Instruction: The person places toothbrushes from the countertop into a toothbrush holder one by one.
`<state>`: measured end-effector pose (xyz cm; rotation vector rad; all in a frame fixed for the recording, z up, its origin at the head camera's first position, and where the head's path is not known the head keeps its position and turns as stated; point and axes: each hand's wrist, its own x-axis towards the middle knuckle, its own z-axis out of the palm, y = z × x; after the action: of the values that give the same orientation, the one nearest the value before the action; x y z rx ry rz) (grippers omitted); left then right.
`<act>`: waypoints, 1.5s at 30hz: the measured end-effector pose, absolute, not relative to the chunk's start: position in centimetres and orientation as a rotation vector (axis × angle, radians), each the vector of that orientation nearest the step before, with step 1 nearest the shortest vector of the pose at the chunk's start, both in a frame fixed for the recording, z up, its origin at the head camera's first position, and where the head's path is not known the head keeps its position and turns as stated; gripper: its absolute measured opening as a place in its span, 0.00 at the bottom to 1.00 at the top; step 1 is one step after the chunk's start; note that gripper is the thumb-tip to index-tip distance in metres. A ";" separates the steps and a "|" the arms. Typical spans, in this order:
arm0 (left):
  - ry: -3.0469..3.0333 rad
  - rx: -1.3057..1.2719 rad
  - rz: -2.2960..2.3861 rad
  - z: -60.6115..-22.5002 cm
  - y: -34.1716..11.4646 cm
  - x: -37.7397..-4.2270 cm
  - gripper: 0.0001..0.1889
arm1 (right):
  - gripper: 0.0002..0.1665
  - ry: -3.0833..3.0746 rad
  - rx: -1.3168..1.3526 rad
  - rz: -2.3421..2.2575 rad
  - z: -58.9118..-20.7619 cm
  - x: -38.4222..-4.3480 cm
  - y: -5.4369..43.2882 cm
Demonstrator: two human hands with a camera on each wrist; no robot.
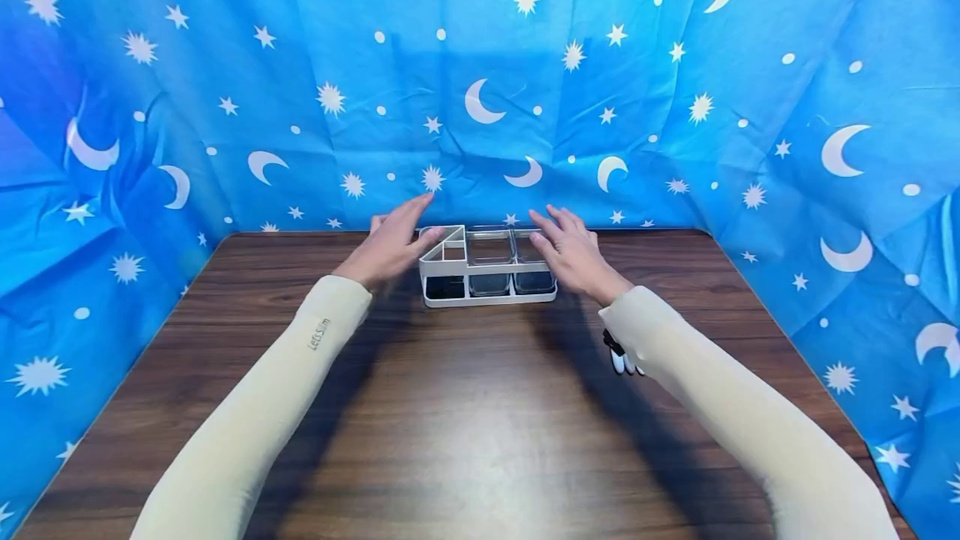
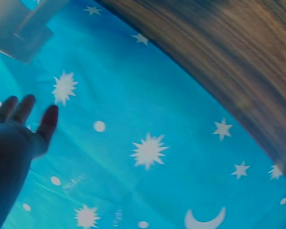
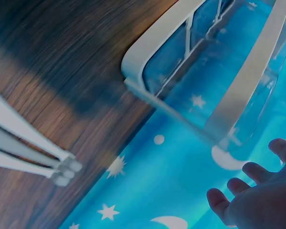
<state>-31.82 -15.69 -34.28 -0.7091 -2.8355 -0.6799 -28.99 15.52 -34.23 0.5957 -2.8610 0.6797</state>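
Observation:
A white organizer rack with clear bins stands at the far edge of the table. To its left is my left hand, fingers extended and thumb pointing toward the rack's end. On the other side, my right hand hovers by the right end with its fingers spread, covering part of a bin in the head view. In the right wrist view, a gap shows between the right hand and the rack. The left wrist view catches only a corner of the rack, above the left hand. Neither hand holds anything.
Slim white pieces with a black part lie on the dark wood table, partly hidden by the right sleeve. A blue cloth with moons and stars hangs behind the table and along both sides.

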 end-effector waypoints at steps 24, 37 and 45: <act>-2.837 -0.613 -1.137 -38.4 -18.8 -32.2 0.45 | 0.27 -2.911 0.281 0.913 -36.1 -27.8 23.2; -2.856 -0.645 -1.075 -39.3 -18.2 -32.3 0.50 | 0.29 -3.045 0.138 0.875 -38.8 -27.3 26.5; -2.854 -0.720 -1.052 -39.5 -17.7 -32.5 0.49 | 0.27 -3.188 0.033 0.838 -40.2 -27.2 27.5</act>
<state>-32.50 -17.74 -39.45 -0.7196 -2.8544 -1.0524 -27.17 27.48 -40.21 0.0330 -3.1876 0.8377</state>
